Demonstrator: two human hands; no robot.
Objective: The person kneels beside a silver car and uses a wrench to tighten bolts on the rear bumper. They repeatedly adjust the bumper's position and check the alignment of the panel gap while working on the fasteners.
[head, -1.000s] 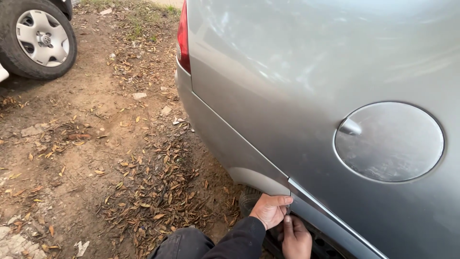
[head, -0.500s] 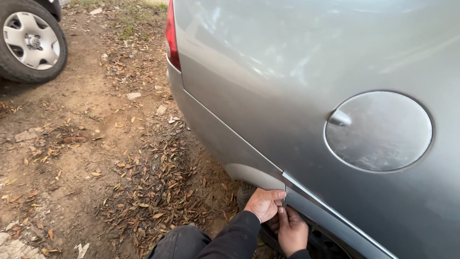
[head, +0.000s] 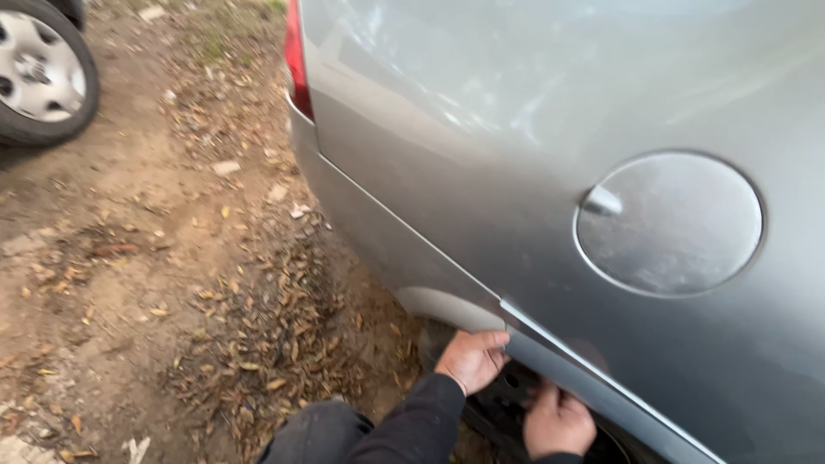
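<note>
While gripping silver bumper, both hands.

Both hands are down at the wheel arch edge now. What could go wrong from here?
1. The left hand grips the lower edge of the silver panel where the bumper seam ends; a bare palm on a thin edge may get cut.
2. The right hand reaches into the dark wheel arch, where the fingers are hidden and might get pinched.
3. Pulling hard might bend the trim strip.
</note>
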